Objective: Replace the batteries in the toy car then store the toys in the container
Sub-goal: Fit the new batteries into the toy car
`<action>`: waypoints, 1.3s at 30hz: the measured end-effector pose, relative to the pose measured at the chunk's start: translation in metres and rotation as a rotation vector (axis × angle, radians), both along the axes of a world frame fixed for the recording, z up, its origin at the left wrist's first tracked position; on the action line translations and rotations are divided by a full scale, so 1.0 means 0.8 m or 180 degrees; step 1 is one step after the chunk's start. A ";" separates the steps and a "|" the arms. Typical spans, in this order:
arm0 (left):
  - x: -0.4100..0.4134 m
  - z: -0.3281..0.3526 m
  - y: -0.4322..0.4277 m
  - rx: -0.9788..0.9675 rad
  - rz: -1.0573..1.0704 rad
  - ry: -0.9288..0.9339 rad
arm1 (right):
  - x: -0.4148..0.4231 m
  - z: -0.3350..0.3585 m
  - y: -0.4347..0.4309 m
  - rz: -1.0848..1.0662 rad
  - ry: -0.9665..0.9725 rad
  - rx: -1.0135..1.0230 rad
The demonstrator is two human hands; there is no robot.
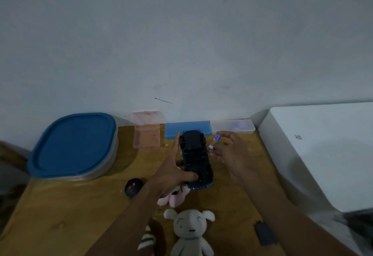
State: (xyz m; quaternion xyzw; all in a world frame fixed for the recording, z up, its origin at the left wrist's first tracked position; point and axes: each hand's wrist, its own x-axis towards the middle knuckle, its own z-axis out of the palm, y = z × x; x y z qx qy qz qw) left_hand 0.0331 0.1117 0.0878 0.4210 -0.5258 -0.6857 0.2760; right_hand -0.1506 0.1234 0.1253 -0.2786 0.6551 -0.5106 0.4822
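My left hand grips a blue toy car turned upside down above the wooden table, its dark underside with the battery bay facing up. Just right of the car, my right hand pinches a small blue-and-white battery between fingertips. A black cover piece lies flat near the table's right front. A clear container with a blue lid stands shut at the left. A white plush animal and a pink plush lie in front of me.
A black round remote with red buttons sits left of my left wrist. An open pink box, a blue box and a clear box line the wall. A white appliance flanks the table's right edge. A striped plush lies under my left forearm.
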 end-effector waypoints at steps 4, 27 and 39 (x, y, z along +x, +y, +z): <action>0.005 0.010 0.002 -0.0174 -0.0020 -0.0128 | 0.000 0.011 0.013 0.0316 0.0873 -0.0119; 0.010 0.037 0.017 -0.0458 0.0298 -0.0046 | 0.058 0.010 0.003 0.0841 0.2829 -0.0518; 0.021 0.030 0.010 -0.0413 0.0308 -0.0253 | 0.053 0.019 -0.016 0.0921 0.2239 -0.0190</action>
